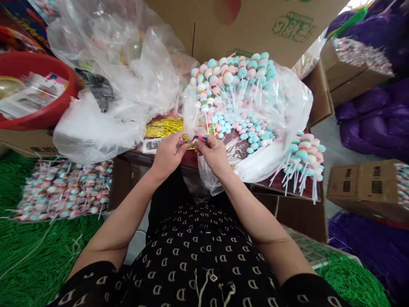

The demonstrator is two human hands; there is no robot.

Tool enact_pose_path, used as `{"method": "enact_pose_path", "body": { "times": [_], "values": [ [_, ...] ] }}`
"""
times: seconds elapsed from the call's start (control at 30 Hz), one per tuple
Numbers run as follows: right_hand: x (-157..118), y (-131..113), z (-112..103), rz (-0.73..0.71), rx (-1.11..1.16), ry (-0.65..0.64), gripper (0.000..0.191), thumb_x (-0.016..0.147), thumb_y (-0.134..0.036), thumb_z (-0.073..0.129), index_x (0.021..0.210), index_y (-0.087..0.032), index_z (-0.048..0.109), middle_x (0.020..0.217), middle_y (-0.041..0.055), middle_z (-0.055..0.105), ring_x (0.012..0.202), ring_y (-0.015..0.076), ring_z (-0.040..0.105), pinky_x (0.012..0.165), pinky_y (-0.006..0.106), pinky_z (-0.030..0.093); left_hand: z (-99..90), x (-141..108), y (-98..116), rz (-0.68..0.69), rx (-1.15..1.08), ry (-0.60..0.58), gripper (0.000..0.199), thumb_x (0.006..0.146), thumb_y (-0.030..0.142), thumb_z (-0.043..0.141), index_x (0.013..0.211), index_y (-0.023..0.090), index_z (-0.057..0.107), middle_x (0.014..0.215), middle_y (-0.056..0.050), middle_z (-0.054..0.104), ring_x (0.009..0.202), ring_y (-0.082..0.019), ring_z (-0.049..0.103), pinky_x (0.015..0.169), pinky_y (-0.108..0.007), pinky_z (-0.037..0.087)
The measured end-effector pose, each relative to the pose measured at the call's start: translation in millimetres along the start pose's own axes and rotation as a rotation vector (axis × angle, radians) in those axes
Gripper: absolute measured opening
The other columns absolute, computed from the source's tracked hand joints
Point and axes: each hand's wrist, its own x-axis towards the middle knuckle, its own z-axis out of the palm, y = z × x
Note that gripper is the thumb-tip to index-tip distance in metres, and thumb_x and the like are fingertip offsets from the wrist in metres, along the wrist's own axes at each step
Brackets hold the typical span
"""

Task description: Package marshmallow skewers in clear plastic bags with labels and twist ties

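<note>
My left hand [171,154] and my right hand [213,154] meet at the table's front edge, fingers pinched. Between their fingertips is a small red-and-blue printed piece [200,138], too small to name surely. My right hand grips it; what my left fingertips pinch is partly hidden. Just behind my left hand lie gold twist ties [164,128] and a white printed packet [151,145]. Beyond my right hand, pink, blue and white candy skewers [228,76] on white sticks rest on a clear plastic bag [281,100]. Loose candies [254,136] lie in front of them.
More candy skewers [306,155] lie at the table's right edge. A red basin [35,113] and crumpled plastic bags [128,81] stand left. A large cardboard box [252,25] is behind. Boxed skewers [67,187], green cords [38,256] and purple bundles [377,119] surround the table.
</note>
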Motion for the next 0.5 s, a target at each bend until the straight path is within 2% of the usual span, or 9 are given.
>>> {"method": "enact_pose_path", "body": {
  "times": [0.1,0.17,0.23,0.3,0.33,0.4,0.5],
  "values": [
    [-12.2,-3.7,-13.0,0.082,0.122,-0.021,0.031,0.085,-0.050,0.077,0.078,-0.021,0.067,0.068,-0.0030,0.066,0.065,0.0123,0.060,0.063,0.026,0.052,2.5,-6.5,5.4,-0.110,-0.216,-0.120,0.026,0.097,0.038,0.067,0.113,0.019,0.075,0.106,-0.006,0.080,0.096,-0.021,0.071,0.090,-0.034,0.055],
    [-20.7,-9.1,-21.0,0.140,0.245,-0.057,0.036,0.086,-0.056,0.075,0.091,-0.021,0.074,0.081,0.0005,0.073,0.076,0.0151,0.067,0.064,0.026,0.055,4.2,-9.7,10.2,-0.122,-0.218,-0.158,0.018,0.095,0.034,0.067,0.101,0.019,0.075,0.096,-0.005,0.079,0.089,-0.020,0.070,0.085,-0.032,0.054],
    [-28.2,-13.4,-27.1,0.180,0.341,-0.065,0.046,0.087,-0.062,0.072,0.111,-0.023,0.075,0.101,0.0037,0.077,0.091,0.0182,0.071,0.067,0.027,0.059,5.6,-11.5,17.1,-0.077,-0.127,-0.148,0.013,0.094,0.029,0.067,0.095,0.019,0.075,0.092,-0.005,0.077,0.087,-0.020,0.068,0.083,-0.032,0.052],
    [-34.5,-14.0,-31.1,0.184,0.319,-0.046,0.054,0.084,-0.061,0.076,0.124,-0.026,0.073,0.111,0.0045,0.078,0.096,0.0190,0.072,0.070,0.028,0.061,6.1,-12.0,25.3,-0.006,-0.063,-0.136,0.011,0.093,0.026,0.066,0.094,0.020,0.075,0.092,-0.006,0.076,0.089,-0.021,0.067,0.084,-0.033,0.051],
    [-37.2,-12.7,-32.4,0.172,0.264,-0.030,0.055,0.082,-0.059,0.080,0.126,-0.026,0.073,0.109,0.0041,0.078,0.093,0.0183,0.071,0.070,0.027,0.060,5.9,-11.8,29.3,0.018,-0.066,-0.141,0.013,0.093,0.026,0.065,0.096,0.020,0.076,0.092,-0.006,0.075,0.090,-0.021,0.067,0.085,-0.033,0.051],
    [-42.2,-8.2,-34.1,0.137,0.147,-0.003,0.050,0.080,-0.054,0.082,0.120,-0.024,0.075,0.091,0.0011,0.077,0.080,0.0156,0.068,0.070,0.027,0.058,4.7,-11.0,36.0,0.012,-0.144,-0.164,0.018,0.093,0.030,0.065,0.101,0.020,0.078,0.091,-0.005,0.074,0.091,-0.021,0.066,0.085,-0.033,0.050],
    [-49.1,-2.3,-35.1,0.106,0.114,0.017,0.038,0.082,-0.051,0.079,0.107,-0.023,0.077,0.073,-0.0033,0.069,0.065,0.0126,0.061,0.066,0.027,0.054,3.6,-10.4,40.1,-0.118,-0.367,-0.259,0.022,0.090,0.037,0.068,0.101,0.020,0.079,0.090,-0.003,0.074,0.086,-0.020,0.065,0.083,-0.032,0.049]
  ]
}}
